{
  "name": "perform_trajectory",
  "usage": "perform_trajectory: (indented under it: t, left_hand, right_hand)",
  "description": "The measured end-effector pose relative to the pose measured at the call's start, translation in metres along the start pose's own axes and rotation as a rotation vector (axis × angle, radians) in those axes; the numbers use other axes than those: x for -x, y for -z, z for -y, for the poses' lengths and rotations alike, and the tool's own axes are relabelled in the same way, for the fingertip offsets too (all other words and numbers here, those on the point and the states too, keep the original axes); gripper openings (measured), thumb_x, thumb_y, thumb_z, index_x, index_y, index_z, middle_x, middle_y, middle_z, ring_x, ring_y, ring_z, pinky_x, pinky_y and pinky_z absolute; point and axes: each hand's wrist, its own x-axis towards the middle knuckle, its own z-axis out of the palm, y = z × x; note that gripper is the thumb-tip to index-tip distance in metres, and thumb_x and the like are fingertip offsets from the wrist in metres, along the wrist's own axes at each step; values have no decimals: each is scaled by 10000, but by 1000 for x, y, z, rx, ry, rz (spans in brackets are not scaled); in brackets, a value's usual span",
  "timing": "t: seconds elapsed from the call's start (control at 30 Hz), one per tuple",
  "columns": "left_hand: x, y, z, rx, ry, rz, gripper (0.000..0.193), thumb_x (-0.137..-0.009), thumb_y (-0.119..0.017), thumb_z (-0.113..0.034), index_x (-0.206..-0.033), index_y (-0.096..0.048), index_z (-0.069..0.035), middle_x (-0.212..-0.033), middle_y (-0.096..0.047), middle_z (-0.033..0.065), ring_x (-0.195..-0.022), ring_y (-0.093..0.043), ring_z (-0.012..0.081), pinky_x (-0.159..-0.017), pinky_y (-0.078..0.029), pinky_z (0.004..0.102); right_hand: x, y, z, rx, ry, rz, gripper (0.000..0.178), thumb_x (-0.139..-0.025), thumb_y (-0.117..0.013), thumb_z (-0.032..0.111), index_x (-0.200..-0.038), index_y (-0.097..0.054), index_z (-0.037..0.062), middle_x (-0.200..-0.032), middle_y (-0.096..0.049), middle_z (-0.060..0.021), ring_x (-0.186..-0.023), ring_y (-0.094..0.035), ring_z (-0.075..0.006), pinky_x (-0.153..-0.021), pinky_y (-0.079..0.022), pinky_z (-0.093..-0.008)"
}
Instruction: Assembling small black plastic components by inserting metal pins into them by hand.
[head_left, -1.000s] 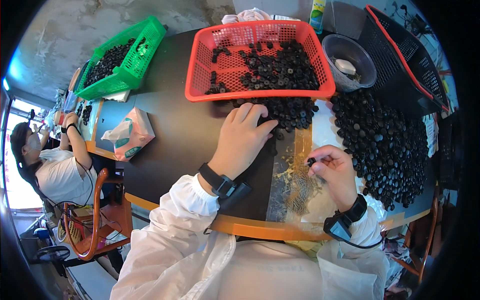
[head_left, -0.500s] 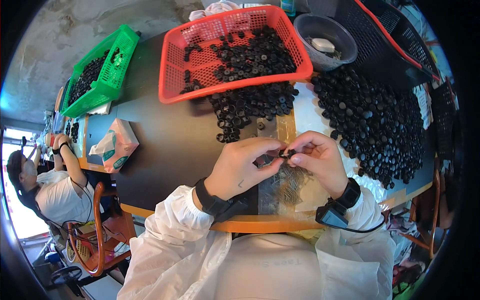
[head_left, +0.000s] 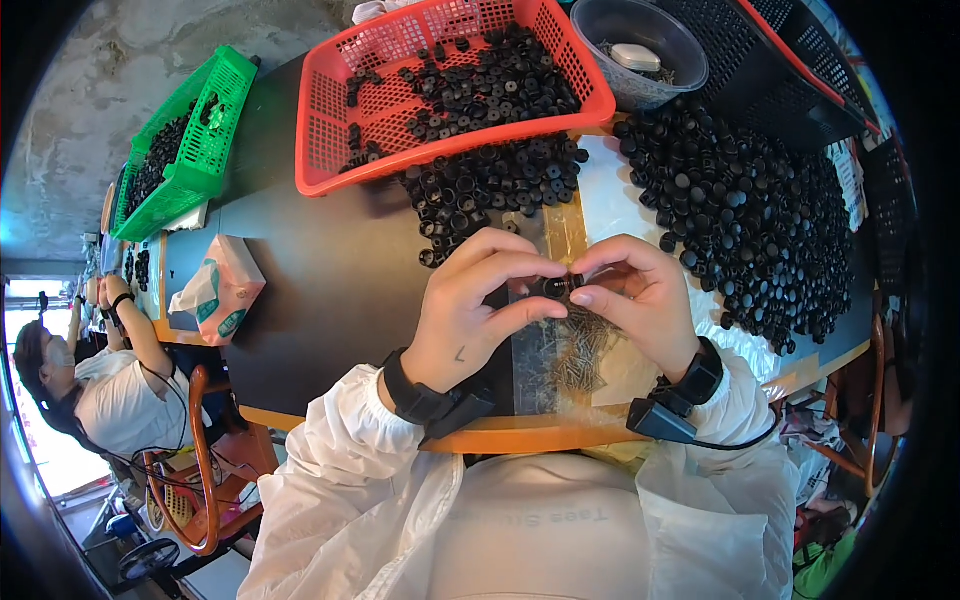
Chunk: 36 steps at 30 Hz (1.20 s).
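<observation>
Between the fingertips of both hands is a small black round plastic part (head_left: pixel 557 288), above the near edge of the table. My left hand (head_left: pixel 478 308) pinches it from the left with thumb and forefinger. My right hand (head_left: pixel 645 305) closes on its right side, thumb and fingertips together. Whether it is one piece or two joined pieces I cannot tell. Below the hands lies a pile of thin metal pins or screws (head_left: pixel 580 362). Beyond my left hand are loose black hollow round parts (head_left: pixel 450 205). A large heap of black round caps (head_left: pixel 745 225) spreads out to the right.
A red basket (head_left: pixel 455 150) of black parts stands at the far middle. Beside it is a grey bowl (head_left: pixel 640 90) with a white object. A black crate (head_left: pixel 750 75) stands far right. Leftward are a tissue pack (head_left: pixel 235 290), a green basket (head_left: pixel 200 150) and a seated person (head_left: pixel 130 395).
My hands have shifted slightly, and the black part between them shows more clearly. The whole view has moved a little, with the baskets now higher and further left.
</observation>
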Motion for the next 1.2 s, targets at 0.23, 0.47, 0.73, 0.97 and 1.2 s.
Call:
perform_trajectory:
  t: [0.23,0.47,0.73,0.97,1.2]
  left_hand:
    - [2,-1,2,41,-51,-9,344,-721,-793,-16,-1048,-684,-14,-982,-646,114,-777,-657,178,-663,-559,268]
    - [1,2,2,-72,-100,22,445,-650,-864,-80,-1043,-674,5,-967,-653,112,-785,-634,163,-653,-548,259]
    - [2,2,-1,-116,-93,25,517,-623,-876,-69,-1095,-674,-13,-914,-662,85,-767,-629,147,-650,-531,258]
    - [4,1,-5,-169,-107,-3,509,-664,-832,-133,-1142,-666,-75,-806,-612,57,-703,-619,173,-627,-512,275]
    - [7,-4,-1,38,-76,-14,543,-653,-837,-36,-1166,-662,-57,-884,-632,71,-769,-646,150,-665,-551,260]
  right_hand:
    - [0,-7,11,481,308,-67,218,-759,-765,2,-962,-692,32,-968,-665,-72,-845,-650,-146,-720,-541,-263]
    - [0,-7,6,619,405,-63,237,-725,-783,11,-946,-700,35,-895,-674,-80,-776,-664,-173,-690,-534,-264]
    - [2,-10,4,515,289,-82,223,-725,-789,18,-928,-695,26,-894,-677,-84,-791,-670,-167,-695,-535,-263]
    - [2,-7,3,500,277,-40,198,-726,-805,23,-884,-686,11,-871,-676,-59,-782,-653,-121,-706,-528,-250]
    - [7,-8,0,206,127,-31,202,-724,-816,13,-867,-675,4,-890,-662,-55,-828,-646,-116,-753,-529,-254]
